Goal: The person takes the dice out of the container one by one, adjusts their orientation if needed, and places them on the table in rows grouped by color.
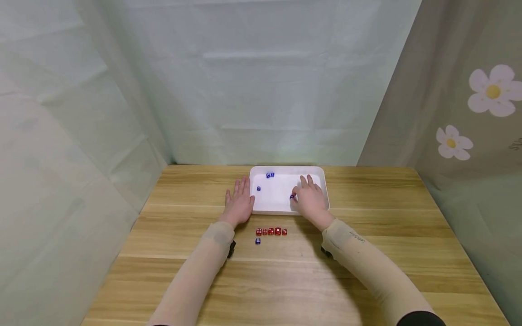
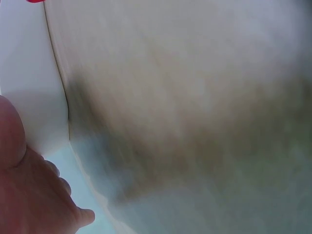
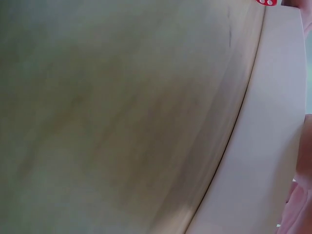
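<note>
blue die (image 1: 258,241) near | left hand (image 1: 238,203) flat on table | right hand (image 1: 311,199) in tray (image 1: 285,171)

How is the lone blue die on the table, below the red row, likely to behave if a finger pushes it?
The blue die looks tiny, so probably light. Its flat faces suggest it would slide or tumble over rather than roll far. Pushed away from the person, it could knock the red dice just beyond it.
</note>
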A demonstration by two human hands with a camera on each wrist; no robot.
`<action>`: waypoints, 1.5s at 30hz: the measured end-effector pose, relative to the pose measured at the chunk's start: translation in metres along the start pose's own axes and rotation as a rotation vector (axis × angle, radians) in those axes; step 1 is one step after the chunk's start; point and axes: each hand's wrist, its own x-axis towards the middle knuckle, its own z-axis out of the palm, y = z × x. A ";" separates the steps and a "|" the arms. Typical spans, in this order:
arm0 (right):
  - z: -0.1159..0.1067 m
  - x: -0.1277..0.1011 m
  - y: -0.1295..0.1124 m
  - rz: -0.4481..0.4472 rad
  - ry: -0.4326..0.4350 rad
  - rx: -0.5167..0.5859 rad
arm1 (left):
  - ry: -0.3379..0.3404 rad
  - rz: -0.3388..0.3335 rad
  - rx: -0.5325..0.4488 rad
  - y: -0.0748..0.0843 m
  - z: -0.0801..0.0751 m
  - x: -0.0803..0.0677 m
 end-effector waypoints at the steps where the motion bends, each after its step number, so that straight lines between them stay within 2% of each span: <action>1: 0.000 0.000 0.000 -0.007 0.009 -0.006 | 0.000 0.002 0.002 0.000 0.000 0.000; 6: -0.004 -0.002 0.000 -0.031 0.043 -0.023 | 0.004 0.011 0.004 -0.001 0.000 0.001; 12: -0.005 -0.007 -0.001 -0.053 0.043 -0.025 | -0.010 0.007 0.000 -0.002 0.001 0.001; 21: -0.013 -0.014 -0.009 -0.086 0.074 0.036 | -0.013 0.009 0.001 -0.002 0.002 0.002; 30: -0.023 -0.022 -0.018 -0.083 0.020 0.132 | -0.010 0.013 -0.003 -0.003 0.001 0.004; 45: -0.027 -0.036 -0.030 -0.135 0.028 0.208 | -0.021 0.012 0.009 -0.004 0.000 0.005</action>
